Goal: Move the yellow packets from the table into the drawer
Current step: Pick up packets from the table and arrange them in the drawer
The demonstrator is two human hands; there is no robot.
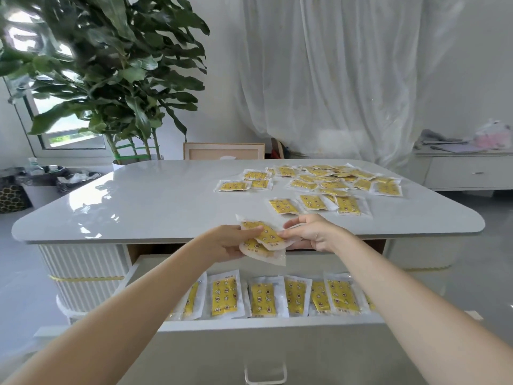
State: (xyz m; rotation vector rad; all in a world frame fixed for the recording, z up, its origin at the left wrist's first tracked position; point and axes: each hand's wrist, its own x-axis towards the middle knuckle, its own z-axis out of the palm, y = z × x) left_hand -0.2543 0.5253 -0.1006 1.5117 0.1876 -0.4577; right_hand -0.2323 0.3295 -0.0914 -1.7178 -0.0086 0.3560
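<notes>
The white surface [166, 195] carries many loose packets [327, 184] at its far right, so I judge most work remains. The open drawer [277, 325] below holds a stowed row [262, 300]. Above it, the fingers of the left hand [227, 243] and right hand [313, 234] pinch the held packets [263, 234].

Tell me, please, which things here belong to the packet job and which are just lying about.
Job: held packets, left hand, right hand, table packets, table, drawer, drawer packets.
Lying about: plant, bins, chair, cabinet, curtain.
</notes>
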